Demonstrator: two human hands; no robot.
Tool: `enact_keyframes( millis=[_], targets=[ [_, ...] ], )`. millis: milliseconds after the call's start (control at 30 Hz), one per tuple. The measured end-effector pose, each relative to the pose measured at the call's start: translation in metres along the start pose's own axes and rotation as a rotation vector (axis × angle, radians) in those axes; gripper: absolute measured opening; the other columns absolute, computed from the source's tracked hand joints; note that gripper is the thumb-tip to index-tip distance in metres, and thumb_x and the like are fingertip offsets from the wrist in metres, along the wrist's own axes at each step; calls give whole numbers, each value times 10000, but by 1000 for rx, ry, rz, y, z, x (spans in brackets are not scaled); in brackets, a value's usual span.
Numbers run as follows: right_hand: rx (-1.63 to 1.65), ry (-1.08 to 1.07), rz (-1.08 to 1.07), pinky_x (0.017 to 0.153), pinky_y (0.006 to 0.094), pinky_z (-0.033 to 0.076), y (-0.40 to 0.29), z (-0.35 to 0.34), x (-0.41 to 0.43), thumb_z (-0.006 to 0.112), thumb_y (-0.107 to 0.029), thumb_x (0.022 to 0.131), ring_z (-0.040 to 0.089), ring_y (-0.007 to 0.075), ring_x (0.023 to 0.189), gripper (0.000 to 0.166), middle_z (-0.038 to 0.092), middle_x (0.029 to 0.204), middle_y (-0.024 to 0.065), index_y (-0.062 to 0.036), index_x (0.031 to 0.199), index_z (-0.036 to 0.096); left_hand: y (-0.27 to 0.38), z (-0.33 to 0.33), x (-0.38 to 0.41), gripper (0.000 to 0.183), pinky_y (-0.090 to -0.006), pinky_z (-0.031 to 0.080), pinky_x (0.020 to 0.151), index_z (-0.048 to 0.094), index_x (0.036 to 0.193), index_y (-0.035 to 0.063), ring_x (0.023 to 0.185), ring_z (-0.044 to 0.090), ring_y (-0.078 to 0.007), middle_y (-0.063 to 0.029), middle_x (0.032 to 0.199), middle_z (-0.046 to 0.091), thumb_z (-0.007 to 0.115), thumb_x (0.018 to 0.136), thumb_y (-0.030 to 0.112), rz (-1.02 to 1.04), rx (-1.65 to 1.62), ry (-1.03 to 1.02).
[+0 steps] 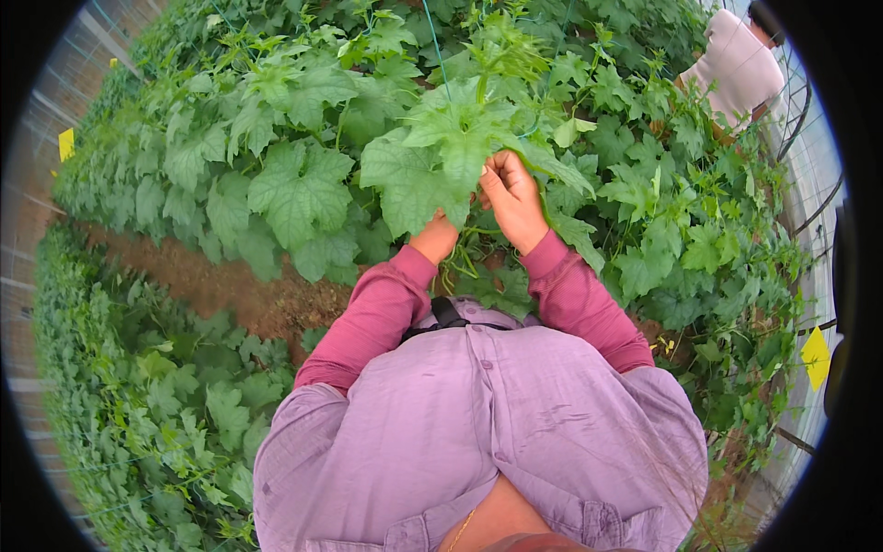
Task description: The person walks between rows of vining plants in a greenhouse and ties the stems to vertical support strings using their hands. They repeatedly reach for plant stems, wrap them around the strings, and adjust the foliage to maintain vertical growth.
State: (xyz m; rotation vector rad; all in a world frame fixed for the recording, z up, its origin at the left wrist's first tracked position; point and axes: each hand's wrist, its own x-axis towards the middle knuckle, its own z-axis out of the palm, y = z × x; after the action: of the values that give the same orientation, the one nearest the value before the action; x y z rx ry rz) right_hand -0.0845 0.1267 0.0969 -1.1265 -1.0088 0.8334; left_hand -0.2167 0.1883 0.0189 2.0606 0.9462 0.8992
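Before me stands a leafy green vine plant [465,131] with broad lobed leaves, beside a thin green string [436,48] that runs down from above. My left hand [436,237] is at the plant's stem area, its fingers mostly hidden under a large leaf [407,183]; what it touches cannot be told. My right hand [512,196] is raised on the other side of the leaf, thumb and fingers bent together at the leaf's edge near the stem. Whether something is pinched between them is not clear. Thin green stems [465,255] hang between my wrists.
Dense rows of vines [296,186] spread to both sides, with a strip of bare soil [221,279] at left. Yellow cards [815,358] hang near the plastic greenhouse wall at right and at far left. Another person [735,65] in a pale top is among plants, upper right.
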Motion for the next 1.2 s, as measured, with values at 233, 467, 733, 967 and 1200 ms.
enact_keyframes(
  millis=[233, 467, 733, 967, 1200],
  targets=[
    [-306, -202, 264, 559, 239, 425, -25, -15, 3, 594, -144, 849, 474, 70, 614, 142, 547, 717, 25, -39, 824, 503, 23, -3, 6, 301, -265, 452, 572, 571, 1022, 9, 700, 591, -134, -49, 841, 634, 547, 905, 286, 13, -244, 0],
    [560, -366, 162, 632, 261, 431, -37, -30, 8, 513, -182, 920, 525, 111, 712, 112, 580, 839, 38, -73, 897, 527, 36, -23, 14, 286, -226, 408, 638, 564, 1057, 81, 744, 522, -84, 9, 907, 588, 487, 930, 325, -278, -578, -229],
    [90, -488, 240, 701, 272, 441, -17, -20, 30, 444, -84, 933, 527, 115, 743, 168, 561, 856, 43, 10, 1044, 526, 27, -47, 18, 286, -231, 407, 667, 566, 1005, 62, 734, 496, -78, 7, 922, 577, 447, 950, 316, -209, -651, -548],
    [91, -677, 204, 653, 262, 449, -19, -15, 33, 477, -57, 918, 534, 115, 670, 98, 556, 766, 30, 0, 977, 531, 25, -61, 16, 306, -234, 414, 710, 558, 1059, 43, 745, 485, -84, 0, 906, 575, 451, 950, 308, -153, -718, -610],
    [34, -708, 177, 685, 259, 452, -26, -13, 33, 478, -68, 921, 540, 106, 720, 62, 563, 802, 31, -16, 929, 512, 36, -73, 15, 313, -256, 417, 736, 558, 1045, 33, 779, 491, -102, -21, 945, 571, 447, 952, 311, -144, -690, -618]
  ],
)
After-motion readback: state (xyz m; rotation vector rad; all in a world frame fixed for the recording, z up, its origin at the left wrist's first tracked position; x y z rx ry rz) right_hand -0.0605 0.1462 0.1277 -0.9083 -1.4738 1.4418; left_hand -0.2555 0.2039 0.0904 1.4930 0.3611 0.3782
